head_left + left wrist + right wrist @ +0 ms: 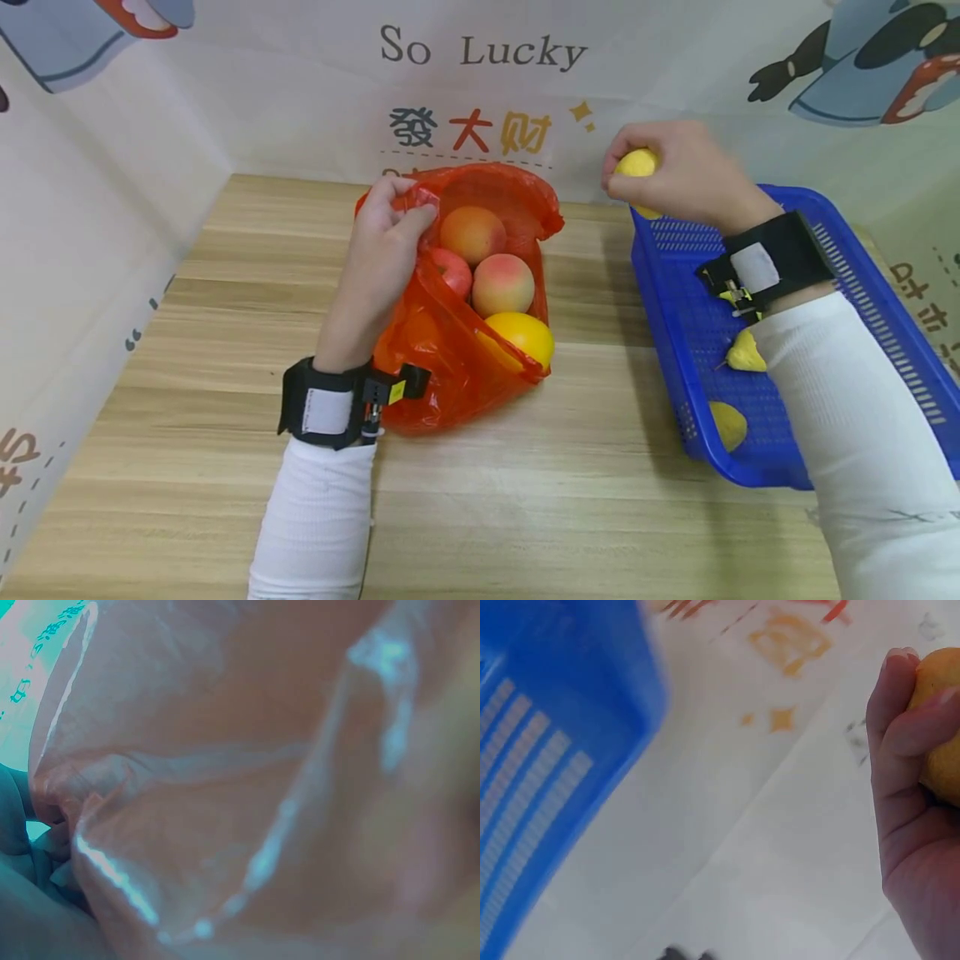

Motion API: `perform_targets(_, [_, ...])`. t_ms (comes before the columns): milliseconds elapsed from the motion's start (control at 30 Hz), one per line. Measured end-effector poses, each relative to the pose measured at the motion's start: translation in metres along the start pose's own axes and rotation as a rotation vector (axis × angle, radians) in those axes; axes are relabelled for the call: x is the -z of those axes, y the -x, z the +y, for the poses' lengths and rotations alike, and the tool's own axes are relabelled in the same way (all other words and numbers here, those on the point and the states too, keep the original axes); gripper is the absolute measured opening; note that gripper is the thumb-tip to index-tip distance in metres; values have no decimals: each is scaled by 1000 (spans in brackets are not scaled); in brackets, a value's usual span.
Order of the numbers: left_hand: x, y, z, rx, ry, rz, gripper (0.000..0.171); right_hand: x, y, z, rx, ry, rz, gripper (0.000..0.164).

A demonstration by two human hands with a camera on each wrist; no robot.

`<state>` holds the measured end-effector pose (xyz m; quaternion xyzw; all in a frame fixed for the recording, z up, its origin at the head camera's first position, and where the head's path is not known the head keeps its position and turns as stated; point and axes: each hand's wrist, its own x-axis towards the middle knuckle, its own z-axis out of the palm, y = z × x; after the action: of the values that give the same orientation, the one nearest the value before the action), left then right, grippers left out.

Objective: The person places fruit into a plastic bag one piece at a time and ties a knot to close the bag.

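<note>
My left hand (382, 258) pinches the upper left rim of a red plastic bag (450, 375), which sits with its mouth open on the table. Inside lie an orange-toned peach-like fruit (472, 235), a pinkish-red fruit (452, 273), a peach (503, 285) and a smooth yellow fruit (525, 335). The left wrist view is filled by the bag's blurred film (210, 825). Above the far left corner of a blue basket (660, 333), my right hand (678, 171) holds a longish yellow fruit (637, 162), partly hidden by the fingers; in the right wrist view its skin (941, 761) looks speckled.
A yellow pear (746, 352) and another yellow fruit (727, 425) lie in the basket, partly behind the right sleeve (847, 400). A printed white backdrop (300, 100) stands behind the wooden table (225, 350), and bare tabletop separates bag and basket.
</note>
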<state>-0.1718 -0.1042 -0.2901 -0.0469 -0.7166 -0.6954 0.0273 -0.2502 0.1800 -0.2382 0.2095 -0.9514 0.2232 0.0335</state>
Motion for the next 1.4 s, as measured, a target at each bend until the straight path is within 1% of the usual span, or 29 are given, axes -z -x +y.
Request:
perform_targets(100, [0, 1, 0, 11, -8, 0, 18, -5, -1, -14, 66, -8, -17, 20])
perform_targets(200, [0, 1, 0, 21, -14, 0, 18, -9, -1, -26, 113, -19, -40, 19])
perform_targets(333, [0, 1, 0, 24, -10, -3, 18, -15, -4, -35, 172, -20, -76, 17])
perform_targets(433, [0, 1, 0, 23, -8, -5, 19, -22, -7, -39, 216, -27, -122, 17])
perform_targets(533, [0, 1, 0, 21, -7, -9, 20, -28, -10, -43, 259, -50, -182, 23])
perform_targets(633, [0, 0, 0, 21, -5, -9, 19, -33, -11, -47, 284, -72, -258, 33])
perform_targets(733, [0, -1, 0, 20, -3, -8, 19, -40, -12, -55, 285, -80, -327, 41])
perform_targets(900, [0, -1, -1, 21, 5, -16, 17, -54, -13, -70, 340, -57, -376, 41])
perform_targets(1100, [2, -1, -1, -1, 28, -30, 15, -69, -16, -84, 432, -19, -416, 42])
perform_targets(1200, [1, -1, 0, -3, 24, -29, 15, -78, -18, -87, 448, 8, -430, 41])
perform_targets(1300, [1, -2, 0, 3, 14, -18, 15, -87, -18, -91, 424, 18, -476, 47])
perform_targets(1400, [0, -2, 0, 7, 15, -1, 15, -93, -18, -93, 416, 25, -501, 52])
